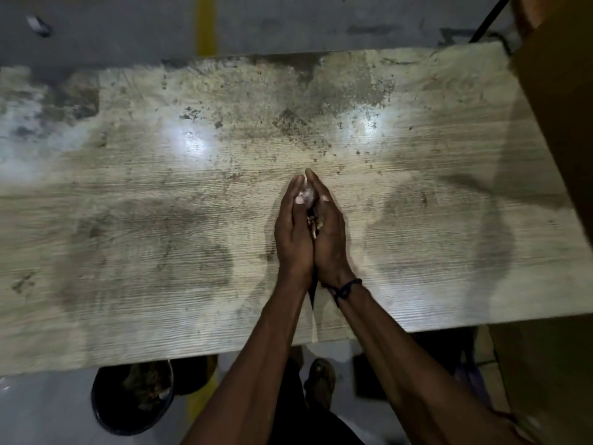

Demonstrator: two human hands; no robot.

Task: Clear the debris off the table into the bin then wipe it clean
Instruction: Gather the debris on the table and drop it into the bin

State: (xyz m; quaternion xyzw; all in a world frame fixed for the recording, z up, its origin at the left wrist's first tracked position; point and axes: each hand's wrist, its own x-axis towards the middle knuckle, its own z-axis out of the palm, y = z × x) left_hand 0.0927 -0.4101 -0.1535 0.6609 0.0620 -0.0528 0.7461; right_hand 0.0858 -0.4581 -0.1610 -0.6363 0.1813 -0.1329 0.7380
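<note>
My left hand [293, 226] and my right hand [330, 229] are pressed together, palm to palm, over the middle of the wooden table [160, 252]. Between them they cup a clump of debris [309, 199], pale and brownish, showing in the gap near the thumbs. Small dark crumbs [321, 146] are scattered on the tabletop beyond the fingertips. A dark round bin [133, 399] with rubbish inside stands on the floor below the table's near edge, to the left of my arms.
A tall brown panel or box [555, 155] stands at the table's right end. A black cable [487, 17] runs at the far right corner. A yellow line [205, 24] marks the floor beyond the table. My sandalled foot [321, 380] is beneath the near edge.
</note>
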